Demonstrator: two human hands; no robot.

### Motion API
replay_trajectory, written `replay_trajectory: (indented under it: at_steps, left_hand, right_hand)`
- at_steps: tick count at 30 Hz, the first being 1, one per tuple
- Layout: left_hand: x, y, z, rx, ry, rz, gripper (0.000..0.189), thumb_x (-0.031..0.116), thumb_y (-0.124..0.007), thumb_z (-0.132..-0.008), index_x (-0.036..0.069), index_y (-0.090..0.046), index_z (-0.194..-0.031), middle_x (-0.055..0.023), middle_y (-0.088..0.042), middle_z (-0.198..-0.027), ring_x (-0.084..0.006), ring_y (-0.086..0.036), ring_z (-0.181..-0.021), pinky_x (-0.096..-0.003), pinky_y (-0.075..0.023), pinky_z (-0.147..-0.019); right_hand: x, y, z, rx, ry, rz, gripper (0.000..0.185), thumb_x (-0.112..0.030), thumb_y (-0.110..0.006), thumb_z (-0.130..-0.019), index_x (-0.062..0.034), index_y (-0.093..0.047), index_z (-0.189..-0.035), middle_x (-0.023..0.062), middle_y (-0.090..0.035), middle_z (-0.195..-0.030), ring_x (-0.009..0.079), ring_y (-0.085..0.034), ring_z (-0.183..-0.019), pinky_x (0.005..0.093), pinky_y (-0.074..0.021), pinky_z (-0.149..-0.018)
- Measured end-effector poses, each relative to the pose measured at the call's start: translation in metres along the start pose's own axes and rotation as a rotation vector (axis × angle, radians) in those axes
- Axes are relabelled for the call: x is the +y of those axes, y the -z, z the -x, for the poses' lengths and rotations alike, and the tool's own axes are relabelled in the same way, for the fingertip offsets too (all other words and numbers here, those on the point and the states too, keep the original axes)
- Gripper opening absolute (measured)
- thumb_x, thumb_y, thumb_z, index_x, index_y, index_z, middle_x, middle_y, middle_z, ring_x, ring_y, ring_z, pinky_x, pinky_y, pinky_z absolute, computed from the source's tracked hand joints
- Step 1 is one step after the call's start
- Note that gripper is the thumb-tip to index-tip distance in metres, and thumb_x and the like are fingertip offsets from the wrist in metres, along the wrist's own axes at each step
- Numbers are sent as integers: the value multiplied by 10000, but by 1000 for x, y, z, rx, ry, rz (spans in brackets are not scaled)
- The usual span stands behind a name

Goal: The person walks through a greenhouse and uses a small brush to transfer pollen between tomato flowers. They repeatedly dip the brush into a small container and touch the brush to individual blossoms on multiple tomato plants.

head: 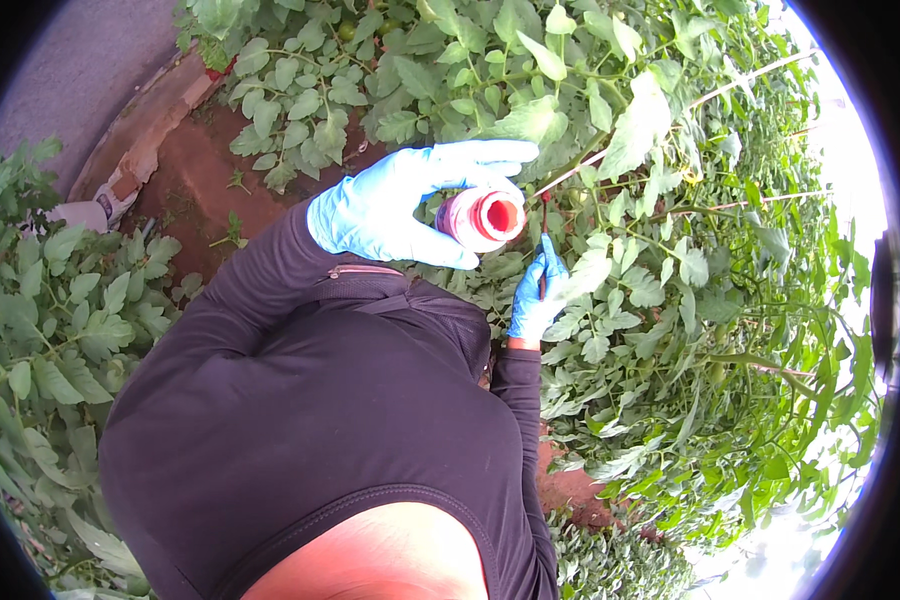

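Note:
My left hand (397,206), in a blue disposable glove, holds a small open plastic bottle (487,221) with red colour around its mouth and inside. The mouth faces the camera. To the right and lower down, my right hand (538,292), gloved in blue too, grips a thin brush (545,217) with a red tip. That tip is up beside a tomato stem (577,157) and a pale string. Tomato leaves (637,124) surround both hands on the upper and right sides.
Tomato plants (720,300) tied to strings fill the right side, and more foliage (67,330) stands at the left. Reddish soil (206,172) lies between them. A low brick edging (142,120) borders a grey path (75,67) at upper left. A shoe (82,214) rests near that edging.

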State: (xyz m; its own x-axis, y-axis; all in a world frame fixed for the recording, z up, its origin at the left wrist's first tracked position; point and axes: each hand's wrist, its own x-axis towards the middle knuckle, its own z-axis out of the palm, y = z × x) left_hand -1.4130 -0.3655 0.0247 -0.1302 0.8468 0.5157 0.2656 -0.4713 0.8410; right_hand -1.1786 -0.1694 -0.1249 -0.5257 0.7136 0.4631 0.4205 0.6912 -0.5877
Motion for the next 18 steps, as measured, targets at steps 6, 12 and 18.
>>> replay_trajectory:
  at_steps: [6, 12, 18]
  left_hand:
    - [-1, -3, -2, -17, -8, 5, 642, 94, -868, -707, 33, -634, -1302, -145, -423, -1585, -272, -454, -1427, -410, -371, -1167]
    - [-1, -2, 0, -19, 1, 18, 645, 82, -863, -698, 47, -636, -1300, -145, -417, -1588, -279, -458, -1426, -413, -375, -1166]
    - [-1, -3, 3, -19, 25, 39, 647, 82, -867, -694, 58, -639, -1298, -145, -408, -1594, -280, -466, -1419, -410, -379, -1166]
  right_hand:
    - [0, -1, -6, -76, -155, 5, 323, -123, -496, -1053, -30, -671, -1309, 144, -726, -1121, 225, -702, -1028, 333, -541, -893]
    - [-5, -1, -7, -32, -99, -62, 327, -126, -494, -1046, -14, -669, -1298, 177, -723, -1131, 256, -694, -1006, 343, -531, -886]
    - [-4, -3, -5, 32, -23, 17, 291, -112, -534, -1028, -30, -706, -1248, 170, -737, -1040, 241, -682, -884, 363, -531, -807]
